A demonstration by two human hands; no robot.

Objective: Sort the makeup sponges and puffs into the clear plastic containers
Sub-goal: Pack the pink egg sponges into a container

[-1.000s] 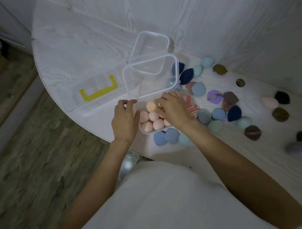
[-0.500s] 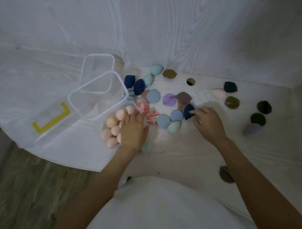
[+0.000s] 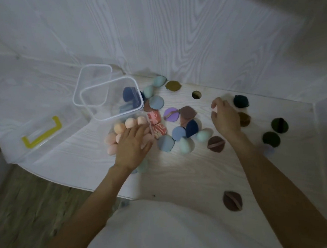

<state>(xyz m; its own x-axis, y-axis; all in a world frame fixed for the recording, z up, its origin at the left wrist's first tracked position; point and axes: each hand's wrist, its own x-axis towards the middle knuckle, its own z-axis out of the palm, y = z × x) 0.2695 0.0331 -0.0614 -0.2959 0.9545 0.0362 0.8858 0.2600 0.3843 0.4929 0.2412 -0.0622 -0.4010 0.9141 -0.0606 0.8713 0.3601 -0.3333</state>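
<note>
Head view: peach egg-shaped sponges (image 3: 120,127) were packed in a clear plastic container (image 3: 149,123), left hand (image 3: 135,145) laid flat on them. Right hand (image 3: 225,117) was curled around a pale pink sponge (image 3: 214,110). Many puffs (image 3: 170,114) were left scattered on the desk (image 3: 182,171).

Both forearms are bare from wrist to elbow, with no sleeve, watch, bracelet or ring visible. The left hand (image 3: 133,145) and right hand (image 3: 226,119) are ungloved, and the fingers (image 3: 215,105) of the right hand look plain and unadorned. Nearer the camera than the pale wood-grain bench (image 3: 182,173), a plain white garment (image 3: 167,231) covers the torso, smooth and without print or seams.
</note>
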